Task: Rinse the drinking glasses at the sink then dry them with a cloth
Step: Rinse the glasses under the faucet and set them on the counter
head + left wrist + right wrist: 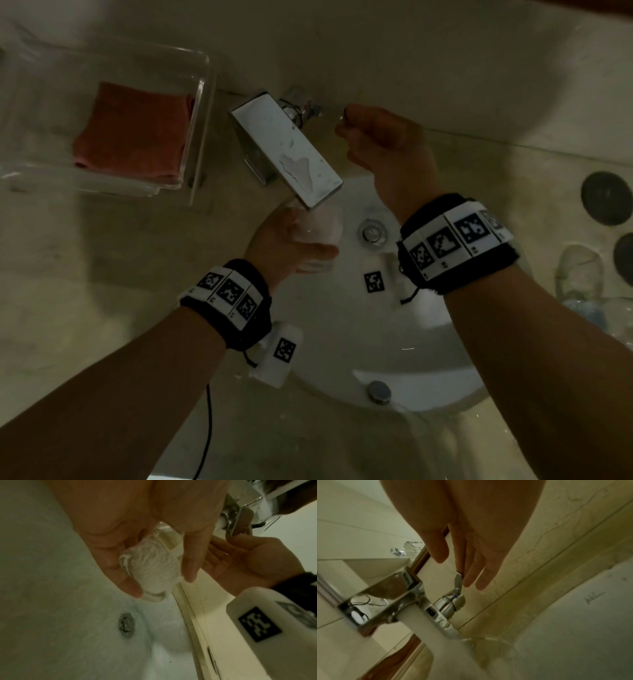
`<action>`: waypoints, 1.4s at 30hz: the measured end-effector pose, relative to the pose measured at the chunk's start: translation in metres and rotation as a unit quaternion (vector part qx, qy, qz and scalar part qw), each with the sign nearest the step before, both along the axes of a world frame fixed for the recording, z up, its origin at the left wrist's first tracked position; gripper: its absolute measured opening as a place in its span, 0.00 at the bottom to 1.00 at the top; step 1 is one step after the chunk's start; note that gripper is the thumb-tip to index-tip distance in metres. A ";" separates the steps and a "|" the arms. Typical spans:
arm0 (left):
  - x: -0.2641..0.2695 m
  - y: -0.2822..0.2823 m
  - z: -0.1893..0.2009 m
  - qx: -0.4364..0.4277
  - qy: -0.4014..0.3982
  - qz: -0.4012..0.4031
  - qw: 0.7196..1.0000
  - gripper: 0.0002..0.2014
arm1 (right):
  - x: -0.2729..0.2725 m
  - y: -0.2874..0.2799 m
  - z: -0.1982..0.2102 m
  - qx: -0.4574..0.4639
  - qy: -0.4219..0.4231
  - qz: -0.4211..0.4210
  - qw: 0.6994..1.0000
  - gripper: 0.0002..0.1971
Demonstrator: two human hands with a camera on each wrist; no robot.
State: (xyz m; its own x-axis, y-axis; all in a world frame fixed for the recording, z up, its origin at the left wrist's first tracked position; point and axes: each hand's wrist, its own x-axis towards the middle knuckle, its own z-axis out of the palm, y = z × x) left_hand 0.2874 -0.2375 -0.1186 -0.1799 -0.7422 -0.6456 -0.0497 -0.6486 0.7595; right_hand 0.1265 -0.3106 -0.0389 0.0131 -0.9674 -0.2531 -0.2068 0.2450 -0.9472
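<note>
My left hand (pixel 291 240) grips a clear drinking glass (pixel 320 229) under the spout of the chrome faucet (pixel 287 147). Water foams white inside the glass (pixel 154 568), with thumb and fingers curled round its sides. A white water stream (pixel 423 622) runs from the spout into the glass rim (pixel 488 646). My right hand (pixel 376 137) reaches behind the faucet. Its nearly straight fingers (pixel 471 574) touch the small metal tap lever (pixel 458 580), thumb apart. A folded red cloth (pixel 133 130) lies in a clear tray (pixel 202 102) at the left.
The white sink basin (pixel 394 342) with its drain (pixel 126 624) lies below the hands. A second clear glass (pixel 579 274) stands on the counter at the right, near two dark round coasters (pixel 604 198). The wall stands close behind the faucet.
</note>
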 end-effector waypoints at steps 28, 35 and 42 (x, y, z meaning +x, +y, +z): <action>-0.154 0.095 0.064 -0.193 -0.019 -0.389 0.900 0.34 | -0.128 0.281 0.048 -0.036 0.232 -0.263 0.936 0.18; -0.212 0.117 0.056 -0.308 -0.061 -0.342 0.885 0.38 | -0.186 0.355 0.043 -0.043 0.234 -0.376 0.896 0.10; -0.258 0.129 0.049 -0.316 -0.099 -0.356 0.874 0.43 | -0.241 0.376 0.021 -0.027 0.240 -0.408 0.880 0.13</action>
State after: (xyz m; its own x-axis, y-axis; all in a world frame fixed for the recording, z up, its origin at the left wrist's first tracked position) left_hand 0.0290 -0.1086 -0.0692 -0.6730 -0.7068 -0.2179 -0.4401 0.1459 0.8860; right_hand -0.1142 0.0654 -0.0177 -0.7879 -0.6158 0.0066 -0.3623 0.4549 -0.8135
